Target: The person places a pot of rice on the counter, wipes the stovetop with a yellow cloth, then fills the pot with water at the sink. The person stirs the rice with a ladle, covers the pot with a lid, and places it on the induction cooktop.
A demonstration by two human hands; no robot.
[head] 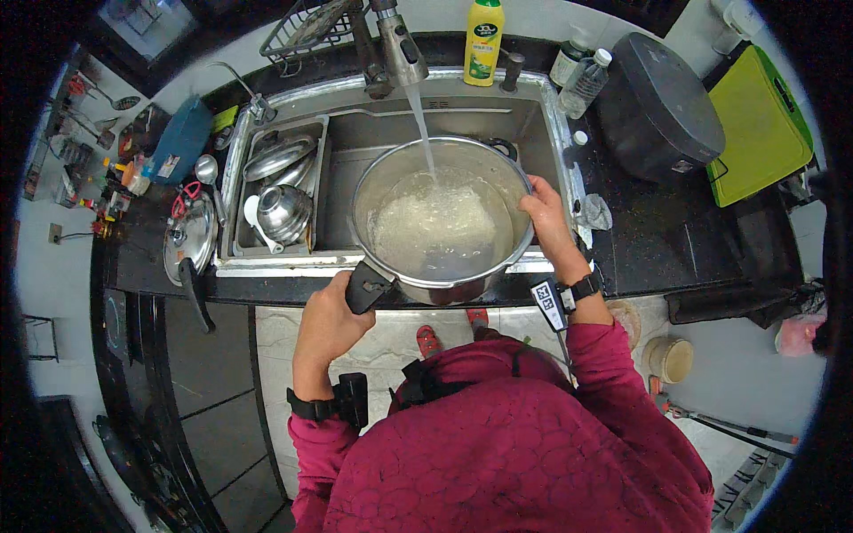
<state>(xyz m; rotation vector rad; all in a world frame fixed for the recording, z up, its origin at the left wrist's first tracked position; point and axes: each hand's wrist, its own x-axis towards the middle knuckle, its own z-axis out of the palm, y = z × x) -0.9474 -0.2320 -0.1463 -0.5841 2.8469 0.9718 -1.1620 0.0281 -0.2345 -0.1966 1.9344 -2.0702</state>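
A stainless-steel pressure cooker pot (440, 282) is held over the front edge of the steel sink (360, 140). Water runs from the faucet (402, 53) into it, onto pale grains like rice (433, 220) under cloudy water. My left hand (333, 323) grips the pot's black long handle (365, 288). With its fingers on the rim at the pot's right side, my right hand (552, 216) holds the pot too. The lid (190, 233), with a black handle, lies on the counter left of the sink.
A draining tray (322, 200) in the sink's left part holds steel bowls (285, 213) and a white spoon (256, 223). Behind the sink stands a yellow bottle (483, 46). Right of it are a plastic bottle (585, 83), a dark appliance (656, 110) and a green cutting board (756, 126).
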